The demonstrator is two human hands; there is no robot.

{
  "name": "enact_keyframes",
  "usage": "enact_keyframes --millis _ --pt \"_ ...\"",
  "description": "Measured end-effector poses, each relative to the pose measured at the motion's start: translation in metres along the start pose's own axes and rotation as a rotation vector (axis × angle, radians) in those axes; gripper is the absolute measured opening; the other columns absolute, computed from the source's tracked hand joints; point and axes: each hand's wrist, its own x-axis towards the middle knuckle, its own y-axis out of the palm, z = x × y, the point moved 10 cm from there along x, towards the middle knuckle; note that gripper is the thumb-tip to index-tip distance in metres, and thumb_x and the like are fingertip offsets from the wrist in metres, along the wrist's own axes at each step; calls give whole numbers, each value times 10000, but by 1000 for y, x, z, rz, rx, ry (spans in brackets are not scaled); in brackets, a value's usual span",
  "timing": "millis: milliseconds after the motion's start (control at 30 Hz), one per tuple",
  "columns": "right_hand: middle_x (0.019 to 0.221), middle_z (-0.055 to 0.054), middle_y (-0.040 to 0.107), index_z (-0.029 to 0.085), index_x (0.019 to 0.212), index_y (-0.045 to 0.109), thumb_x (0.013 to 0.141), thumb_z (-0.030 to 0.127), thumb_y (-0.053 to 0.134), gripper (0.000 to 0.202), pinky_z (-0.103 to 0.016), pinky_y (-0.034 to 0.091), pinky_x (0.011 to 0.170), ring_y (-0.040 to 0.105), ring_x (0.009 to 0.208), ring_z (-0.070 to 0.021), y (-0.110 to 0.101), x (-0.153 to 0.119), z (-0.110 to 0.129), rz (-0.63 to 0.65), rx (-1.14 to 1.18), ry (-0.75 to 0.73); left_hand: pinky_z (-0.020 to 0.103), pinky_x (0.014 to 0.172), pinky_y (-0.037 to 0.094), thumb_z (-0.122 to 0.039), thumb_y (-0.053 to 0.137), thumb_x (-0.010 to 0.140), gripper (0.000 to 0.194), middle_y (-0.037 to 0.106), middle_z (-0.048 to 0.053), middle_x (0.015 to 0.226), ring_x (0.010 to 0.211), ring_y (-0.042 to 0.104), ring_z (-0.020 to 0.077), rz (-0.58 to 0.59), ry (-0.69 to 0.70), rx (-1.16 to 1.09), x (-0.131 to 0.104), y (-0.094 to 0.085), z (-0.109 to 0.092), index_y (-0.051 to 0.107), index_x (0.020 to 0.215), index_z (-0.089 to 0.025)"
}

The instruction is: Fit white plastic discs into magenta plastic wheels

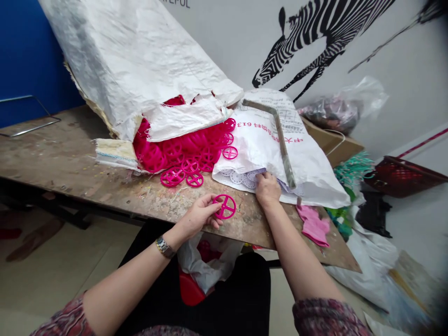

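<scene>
Pinching a pink wheel point(225, 206) at six o'clock with the left hand point(196, 214), easily dropped if loosened. Touching lacy sheets point(243, 179) at four with the right hand point(269, 189), cannot tell how gripped: could tear if yanked! Farther, at ten, watch that wheel pile point(184, 148): could spill if bumped.

Rocking a silver-and-gold metal-band wristwatch point(165, 247) on the left, busy maroon-and-grey patterned sleeves point(329, 318), plus plain black trousers point(252, 284).
</scene>
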Motion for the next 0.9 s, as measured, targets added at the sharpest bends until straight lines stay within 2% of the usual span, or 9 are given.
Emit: enact_keyframes --millis 133,267,367,433,533,600,733,900 --pt "1080 -139 660 198 1004 720 906 169 487 254 -348 390 709 539 964 -271 -5 0 -3 -35 10 10 146 431 519 -378 724 777 371 629 -15 723 512 656 95 -10 3 -13 1 -1 0 539 999 -145" --pt "1037 -135 669 180 982 708 914 237 487 239 -347 401 746 558 931 -260 -30 -13 -10 -106 87 44 155 455 536 -359 725 772 376 641 -5 734 532 663 100 -15 -7 -33 0 0 0 527 1007 -142" --pt "908 -105 686 182 895 690 892 308 504 225 -343 431 742 595 853 -244 -55 -35 -16 -187 429 123 171 487 553 -336 721 775 383 658 16 770 559 672 106 -33 -17 -39 0 0 -1 526 1039 -139" --pt "785 -55 679 193 862 671 852 377 556 217 -333 458 689 610 741 -219 -60 -55 -17 -167 744 236 184 521 568 -317 711 786 360 655 16 774 577 677 107 -43 -15 -33 0 -1 -1 531 1043 -140" --pt "715 -3 665 196 895 649 778 437 661 268 -289 481 577 603 600 -164 -57 -86 3 -44 1160 361 203 568 586 -292 682 816 318 649 12 784 604 683 108 -34 -12 -3 0 0 -1 535 1057 -145" --pt "704 5 665 196 873 636 740 432 721 284 -274 502 559 605 582 -147 -60 -102 21 6 1291 373 211 588 591 -270 669 826 301 643 4 796 617 684 107 -30 -1 26 -1 1 -2 539 1068 -146" --pt "660 18 644 201 805 602 714 435 757 295 -272 520 545 611 565 -146 -61 -123 43 46 1382 386 223 612 592 -261 671 823 328 648 6 814 631 674 104 -17 24 91 -6 8 -6 561 1107 -139" --pt "633 25 617 202 734 581 737 445 729 285 -268 482 552 593 557 -144 -59 -132 56 103 1334 367 247 629 592 -306 662 832 351 674 38 910 664 673 115 49 10 143 -18 22 -1 578 1130 -142"
